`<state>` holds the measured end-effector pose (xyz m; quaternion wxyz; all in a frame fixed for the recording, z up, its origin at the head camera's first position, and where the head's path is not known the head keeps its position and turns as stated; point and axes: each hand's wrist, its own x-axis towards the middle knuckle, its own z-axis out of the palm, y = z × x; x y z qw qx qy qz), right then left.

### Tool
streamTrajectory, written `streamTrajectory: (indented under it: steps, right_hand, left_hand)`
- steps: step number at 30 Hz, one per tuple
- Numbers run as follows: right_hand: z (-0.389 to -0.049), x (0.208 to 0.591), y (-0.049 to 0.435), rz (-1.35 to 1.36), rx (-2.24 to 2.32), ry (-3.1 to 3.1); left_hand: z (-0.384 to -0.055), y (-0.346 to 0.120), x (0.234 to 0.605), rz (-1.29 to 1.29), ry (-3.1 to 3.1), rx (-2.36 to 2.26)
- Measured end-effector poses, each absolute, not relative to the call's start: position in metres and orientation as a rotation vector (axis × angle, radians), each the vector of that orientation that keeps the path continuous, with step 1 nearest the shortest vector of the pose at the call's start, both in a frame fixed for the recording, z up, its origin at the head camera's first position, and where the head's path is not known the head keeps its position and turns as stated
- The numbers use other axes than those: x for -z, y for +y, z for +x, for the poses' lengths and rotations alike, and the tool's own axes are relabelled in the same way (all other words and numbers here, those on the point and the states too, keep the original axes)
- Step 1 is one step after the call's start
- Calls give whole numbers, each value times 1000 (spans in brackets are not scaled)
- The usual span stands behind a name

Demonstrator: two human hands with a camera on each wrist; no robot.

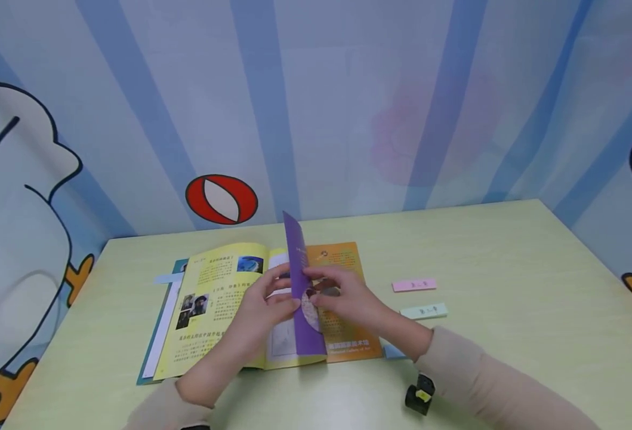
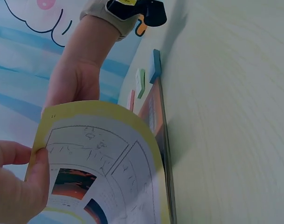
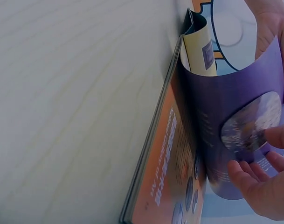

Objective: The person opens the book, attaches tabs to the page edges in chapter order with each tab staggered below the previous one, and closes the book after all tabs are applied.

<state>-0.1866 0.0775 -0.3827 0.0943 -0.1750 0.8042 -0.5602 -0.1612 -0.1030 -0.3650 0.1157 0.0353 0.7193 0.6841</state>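
Observation:
An open magazine (image 1: 208,310) lies on the table, its left page yellow with text and photos. One page (image 1: 296,263), purple on the side facing right, stands raised near the middle. My left hand (image 1: 264,304) pinches its free edge, with the thumb on the yellow-bordered side (image 2: 128,172) in the left wrist view. My right hand (image 1: 348,298) is at the purple side, fingers bent loosely and fingertips at the page near a round picture (image 3: 251,121). Underneath, an orange page or cover (image 1: 348,328) shows on the right. A pale blue tab (image 1: 168,278) sticks out at the left edge.
Right of the magazine lie a pink labelled strip (image 1: 414,285), a pale green labelled strip (image 1: 424,311) and a blue strip (image 1: 394,351), partly hidden by the right arm. A patterned blue curtain (image 1: 337,119) hangs behind the table (image 1: 498,269).

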Motion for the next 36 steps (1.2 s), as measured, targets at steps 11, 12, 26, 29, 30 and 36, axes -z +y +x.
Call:
streamTrajectory:
  steps: [11, 12, 26, 29, 30, 36]
  right_hand:
    - [-184, 386, 64, -617, 1586, 2387]
    - [-184, 386, 64, -624, 1582, 2386]
    - [-178, 390, 53, -687, 1547, 2307]
    - [-175, 391, 51, -730, 1561, 2250]
    - [-174, 391, 51, -749, 1563, 2229]
    - [-172, 393, 48, -812, 1482, 2173]
  left_hand:
    - [-155, -139, 348, 115, 2181, -1921]
    - [-155, -142, 348, 119, 2182, -1920]
    - [-152, -185, 350, 53, 2278, -1862]
    - [-151, -196, 351, 59, 2289, -1862]
    - [-150, -201, 352, 63, 2293, -1863]
    - [-149, -227, 358, 51, 2345, -1793]
